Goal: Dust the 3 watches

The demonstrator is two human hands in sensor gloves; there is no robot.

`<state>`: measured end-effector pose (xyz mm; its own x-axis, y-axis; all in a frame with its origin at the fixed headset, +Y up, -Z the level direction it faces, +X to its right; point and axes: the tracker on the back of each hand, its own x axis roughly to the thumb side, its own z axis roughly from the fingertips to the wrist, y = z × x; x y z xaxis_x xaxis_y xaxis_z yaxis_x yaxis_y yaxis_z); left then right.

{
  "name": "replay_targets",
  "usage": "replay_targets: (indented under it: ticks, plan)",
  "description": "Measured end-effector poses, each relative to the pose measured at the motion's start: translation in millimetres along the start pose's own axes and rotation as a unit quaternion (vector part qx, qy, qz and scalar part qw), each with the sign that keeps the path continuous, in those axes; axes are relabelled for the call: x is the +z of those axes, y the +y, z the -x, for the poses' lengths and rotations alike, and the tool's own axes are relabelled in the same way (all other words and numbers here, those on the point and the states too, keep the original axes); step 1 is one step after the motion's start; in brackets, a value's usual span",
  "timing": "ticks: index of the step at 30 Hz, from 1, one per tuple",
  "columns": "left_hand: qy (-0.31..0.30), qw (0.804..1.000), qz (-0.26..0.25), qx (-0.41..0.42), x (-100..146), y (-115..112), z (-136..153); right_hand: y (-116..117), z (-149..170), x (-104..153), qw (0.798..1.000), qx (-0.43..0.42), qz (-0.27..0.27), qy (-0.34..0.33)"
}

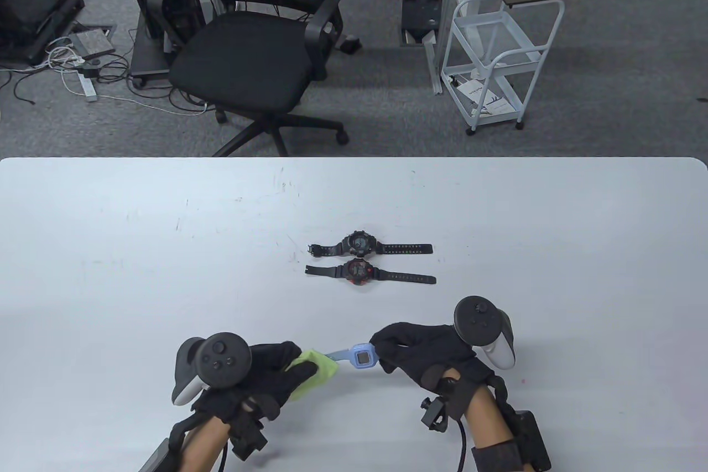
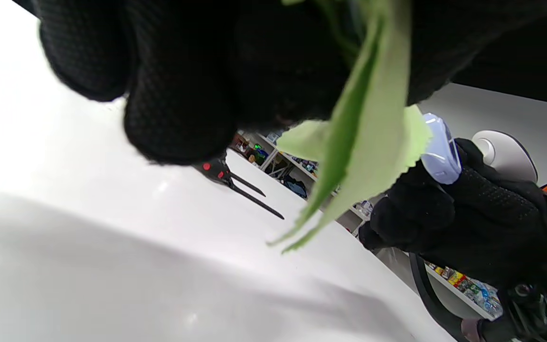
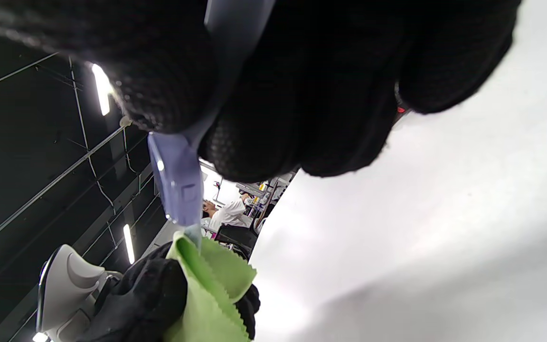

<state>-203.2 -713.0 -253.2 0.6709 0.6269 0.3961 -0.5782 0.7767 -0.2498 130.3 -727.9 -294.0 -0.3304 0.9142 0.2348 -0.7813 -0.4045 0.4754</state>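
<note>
Near the table's (image 1: 110, 206) front edge, right hand (image 1: 428, 353) pinches the blue watch (image 1: 362, 356); left hand (image 1: 265, 372) grips green cloth (image 1: 315, 369) on its strap; a hard pull could slip the watch free

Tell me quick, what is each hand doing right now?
Left hand: grips the green cloth, wrapped on the strap.
Right hand: holds the blue watch by its other strap.

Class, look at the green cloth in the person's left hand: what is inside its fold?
The green cloth, held by the left hand, wraps one strap end of the blue watch, which the right hand holds. The wrapped strap end itself is hidden.
</note>
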Motion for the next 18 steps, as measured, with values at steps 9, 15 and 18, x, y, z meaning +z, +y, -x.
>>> replay_targets:
  ticks: [9, 15, 18]
  plan:
    - [0.004, 1.0, 0.003, 0.005, 0.2, 0.7, 2.4, -2.8, 2.1, 1.1, 1.0, -0.002, 0.007, 0.003]
    - [0.0, 1.0, -0.011, 0.003, 2.1, 4.0, 0.0, -1.7, 1.5, 0.4, 1.0, -0.003, 0.004, -0.001]
    - [0.002, 1.0, 0.009, -0.003, 0.6, 2.3, 0.2, -4.7, 2.5, 1.8, 1.0, -0.008, 0.01, 0.0]
